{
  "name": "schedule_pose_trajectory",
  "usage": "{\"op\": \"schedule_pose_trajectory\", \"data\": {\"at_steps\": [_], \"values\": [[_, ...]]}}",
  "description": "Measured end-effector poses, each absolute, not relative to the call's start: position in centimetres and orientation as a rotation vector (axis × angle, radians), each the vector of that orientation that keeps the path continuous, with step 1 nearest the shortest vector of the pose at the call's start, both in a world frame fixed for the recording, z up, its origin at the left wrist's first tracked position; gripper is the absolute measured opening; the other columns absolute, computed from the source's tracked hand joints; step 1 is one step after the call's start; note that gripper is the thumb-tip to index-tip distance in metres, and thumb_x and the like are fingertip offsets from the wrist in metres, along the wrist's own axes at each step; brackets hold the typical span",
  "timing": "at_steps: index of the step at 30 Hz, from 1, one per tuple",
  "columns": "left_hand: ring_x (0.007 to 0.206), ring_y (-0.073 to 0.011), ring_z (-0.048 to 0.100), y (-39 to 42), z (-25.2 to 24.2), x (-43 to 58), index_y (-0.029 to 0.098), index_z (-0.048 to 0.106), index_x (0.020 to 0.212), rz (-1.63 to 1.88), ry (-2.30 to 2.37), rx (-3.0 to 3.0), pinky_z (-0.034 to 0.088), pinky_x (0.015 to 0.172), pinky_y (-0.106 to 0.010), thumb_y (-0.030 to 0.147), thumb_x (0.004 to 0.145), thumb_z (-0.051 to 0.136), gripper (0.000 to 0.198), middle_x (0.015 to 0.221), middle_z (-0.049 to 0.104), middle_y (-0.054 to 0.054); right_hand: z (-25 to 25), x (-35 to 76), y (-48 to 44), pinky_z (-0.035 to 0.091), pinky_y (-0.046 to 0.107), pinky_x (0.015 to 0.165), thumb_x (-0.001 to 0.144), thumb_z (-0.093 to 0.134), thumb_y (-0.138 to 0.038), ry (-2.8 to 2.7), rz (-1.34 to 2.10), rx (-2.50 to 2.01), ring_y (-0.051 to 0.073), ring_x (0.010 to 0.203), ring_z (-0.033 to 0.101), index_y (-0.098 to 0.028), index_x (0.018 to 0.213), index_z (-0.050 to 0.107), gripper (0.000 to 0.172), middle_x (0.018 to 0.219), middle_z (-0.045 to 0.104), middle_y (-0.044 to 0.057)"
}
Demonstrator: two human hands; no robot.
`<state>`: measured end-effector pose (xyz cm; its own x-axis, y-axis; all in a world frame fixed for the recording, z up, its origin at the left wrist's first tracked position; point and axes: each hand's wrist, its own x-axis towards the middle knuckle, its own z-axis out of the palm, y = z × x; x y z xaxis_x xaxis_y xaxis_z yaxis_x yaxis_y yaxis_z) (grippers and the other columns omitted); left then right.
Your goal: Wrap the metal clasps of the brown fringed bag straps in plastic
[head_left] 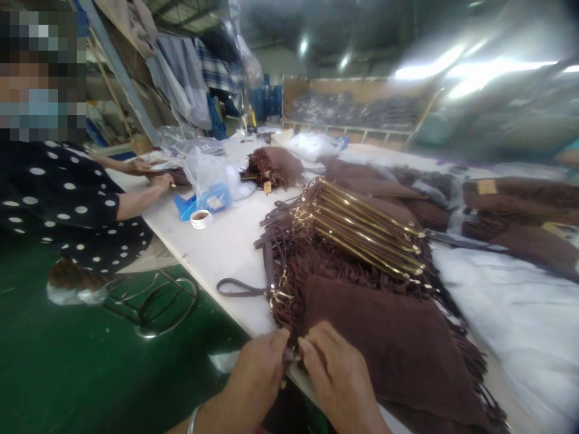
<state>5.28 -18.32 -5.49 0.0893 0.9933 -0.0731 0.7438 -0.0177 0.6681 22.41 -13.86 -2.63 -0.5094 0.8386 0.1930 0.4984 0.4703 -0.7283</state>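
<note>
At the near table edge my left hand (259, 375) and my right hand (338, 372) are close together, fingertips pinched. Between them is a narrow brown strap (288, 357) with a small metallic glint; the fingers hide most of it. Just beyond lies a brown suede-like fringed bag (380, 331), its flat side up. Behind it is a stack of similar bags with gold zippers (366, 226) lined up. A looped wrist strap (239, 287) and gold clasps (281, 295) stick out on the left of the pile.
A co-worker in a polka-dot top (67, 199) handles brown material across the table at left. A tape roll (201, 219), clear and blue plastic bags (212, 196) and another fringed bundle (275, 166) lie farther back. White material (506, 325) lies right; a metal-framed stool (149, 304) stands left.
</note>
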Motion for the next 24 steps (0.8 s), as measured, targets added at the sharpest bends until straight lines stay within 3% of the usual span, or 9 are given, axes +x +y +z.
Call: {"op": "schedule_pose_trajectory", "data": {"at_steps": [4, 7, 11, 16, 24], "values": [[0.074, -0.0181, 0.059, -18.2, -4.8, 5.6, 0.020, 0.053, 0.090, 0.769, 1.602, 1.525, 0.039, 0.067, -0.026, 0.011, 0.080, 0.052, 0.014, 0.082, 0.063, 0.000, -3.0, 22.4, -14.0, 0.036, 0.028, 0.069, 0.100, 0.040, -0.023, -2.196, 0.844, -1.061, 0.015, 0.077, 0.053, -0.022, 0.080, 0.053, 0.023, 0.086, 0.054, 0.000], [0.067, -0.0141, 0.052, -18.2, -4.1, 5.6, 0.020, 0.050, 0.085, 0.848, 1.454, 1.298, 0.035, 0.059, -0.022, 0.012, 0.075, 0.057, 0.014, 0.072, 0.054, 0.005, -3.5, 22.8, -14.1, 0.040, 0.025, 0.072, 0.101, 0.040, -0.023, -2.049, 0.910, -1.008, 0.013, 0.080, 0.055, -0.023, 0.090, 0.054, 0.018, 0.089, 0.055, -0.001], [0.068, -0.0136, 0.051, -18.4, -4.0, 5.7, 0.018, 0.052, 0.087, 0.880, 1.360, 1.194, 0.037, 0.059, -0.021, 0.013, 0.073, 0.058, 0.016, 0.073, 0.054, 0.005, -4.4, 23.5, -14.4, 0.043, 0.024, 0.079, 0.100, 0.042, -0.022, -2.036, 0.904, -0.964, 0.014, 0.089, 0.058, -0.024, 0.100, 0.056, 0.014, 0.097, 0.057, 0.001], [0.068, -0.0170, 0.058, -18.4, -4.3, 5.9, 0.018, 0.050, 0.086, 0.911, 1.293, 1.125, 0.044, 0.061, -0.024, 0.013, 0.072, 0.054, 0.016, 0.074, 0.059, 0.002, -4.9, 23.3, -14.8, 0.046, 0.029, 0.081, 0.097, 0.042, -0.013, -2.174, 0.718, -1.069, 0.018, 0.098, 0.059, -0.026, 0.119, 0.056, 0.029, 0.110, 0.057, 0.005], [0.070, -0.0153, 0.056, -18.5, -4.5, 6.5, 0.018, 0.051, 0.090, 1.040, 1.108, 0.956, 0.044, 0.063, -0.024, 0.011, 0.075, 0.057, 0.018, 0.078, 0.057, 0.002, -4.3, 22.8, -15.3, 0.047, 0.032, 0.077, 0.088, 0.045, -0.005, -2.327, 0.658, -1.046, 0.021, 0.094, 0.058, -0.025, 0.112, 0.060, 0.035, 0.105, 0.057, 0.006]]}}
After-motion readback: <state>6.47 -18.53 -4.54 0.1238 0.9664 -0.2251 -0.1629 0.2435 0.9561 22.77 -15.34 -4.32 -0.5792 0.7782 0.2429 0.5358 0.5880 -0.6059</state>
